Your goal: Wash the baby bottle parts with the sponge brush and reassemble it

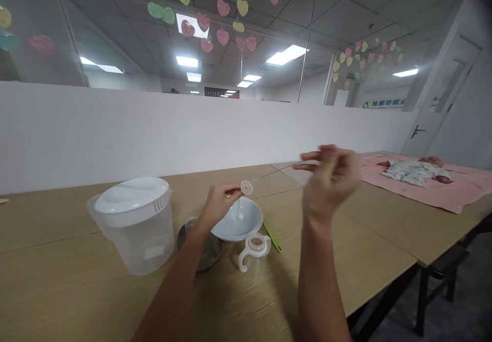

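My left hand (221, 202) pinches the edge of a small translucent round disc (246, 187), above a white bowl (249, 225). A thin straw with a white ball-shaped weight (240, 216) hangs below the disc, over the bowl. Up and to the right, my right hand (332, 175) is closed and a little blurred. Its fingers hold the far end of a thin rod (274, 171), which runs slanting down to the disc. Whether the rod goes into the disc is unclear. In front of the bowl stands a clear sippy cup (257, 252) with white handles and its top open.
A clear bucket (144, 252) with a white lid stands at left. A dark round dish (209, 257) sits partly behind my left forearm. A green-handled utensil (273, 238) leans by the bowl. At right, a baby doll (413, 172) lies on a pink blanket (446, 198).
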